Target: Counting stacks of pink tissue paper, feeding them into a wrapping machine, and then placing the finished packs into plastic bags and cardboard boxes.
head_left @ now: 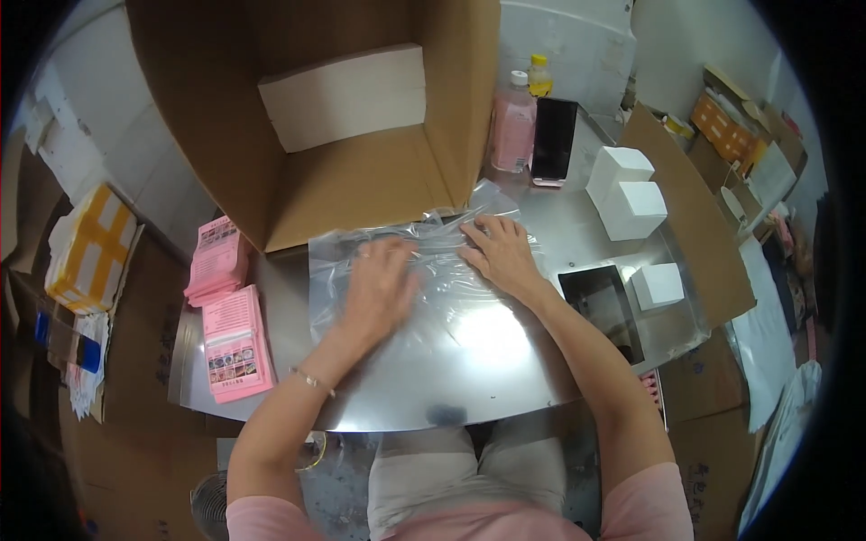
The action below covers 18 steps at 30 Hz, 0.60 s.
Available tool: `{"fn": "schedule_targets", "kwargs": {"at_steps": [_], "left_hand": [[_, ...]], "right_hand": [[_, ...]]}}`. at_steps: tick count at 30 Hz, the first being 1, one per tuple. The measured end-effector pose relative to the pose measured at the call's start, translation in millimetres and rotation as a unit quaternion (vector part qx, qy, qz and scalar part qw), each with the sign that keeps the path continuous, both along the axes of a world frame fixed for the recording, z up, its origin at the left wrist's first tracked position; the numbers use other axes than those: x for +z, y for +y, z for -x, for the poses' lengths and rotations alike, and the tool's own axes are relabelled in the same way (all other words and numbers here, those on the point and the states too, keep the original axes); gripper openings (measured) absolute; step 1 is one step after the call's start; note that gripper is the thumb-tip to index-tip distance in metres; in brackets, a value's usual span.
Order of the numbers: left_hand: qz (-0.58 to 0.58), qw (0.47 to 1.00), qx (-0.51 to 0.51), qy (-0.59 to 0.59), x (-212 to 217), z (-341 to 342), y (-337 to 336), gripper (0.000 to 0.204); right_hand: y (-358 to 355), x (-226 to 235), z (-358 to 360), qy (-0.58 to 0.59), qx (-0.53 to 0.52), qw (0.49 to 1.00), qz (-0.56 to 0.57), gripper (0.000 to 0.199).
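Clear plastic sheeting, perhaps a bag, lies crumpled on the metal table in front of an upturned cardboard box. My left hand rests on its left part, slightly blurred, with the fingers stretched forward over the film. On the right part lies my right hand, fingers spread and pressing on the plastic near the box's edge. Neither hand visibly grips anything. The large cardboard box opens toward me, and a white block or panel stands inside it at the back.
Stacks of pink printed cards lie left of the sheet. Right are a bottle of pink liquid, a dark phone standing upright, small white boxes and a black tray. A cardboard flap edges the table's right side.
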<state>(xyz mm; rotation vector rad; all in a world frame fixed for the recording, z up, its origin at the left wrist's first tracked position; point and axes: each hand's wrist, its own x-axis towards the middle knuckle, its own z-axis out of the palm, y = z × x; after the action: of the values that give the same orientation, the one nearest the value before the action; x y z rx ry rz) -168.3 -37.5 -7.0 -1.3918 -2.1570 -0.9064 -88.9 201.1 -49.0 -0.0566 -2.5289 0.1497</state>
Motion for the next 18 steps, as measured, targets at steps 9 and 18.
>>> {"fn": "schedule_targets", "kwargs": {"at_steps": [9,18], "left_hand": [[0.073,0.996,-0.049,-0.020,-28.1,-17.8,-2.5,0.018],[-0.031,0.930,0.072,-0.358,33.9,-6.6,-6.6,0.015]], "right_hand": [[-42.3,32.6,-33.6,0.126,0.124,0.984,-0.014,0.024],[-111.4,9.0,-71.6,0.043,0.166,0.975,0.138,0.020]]}}
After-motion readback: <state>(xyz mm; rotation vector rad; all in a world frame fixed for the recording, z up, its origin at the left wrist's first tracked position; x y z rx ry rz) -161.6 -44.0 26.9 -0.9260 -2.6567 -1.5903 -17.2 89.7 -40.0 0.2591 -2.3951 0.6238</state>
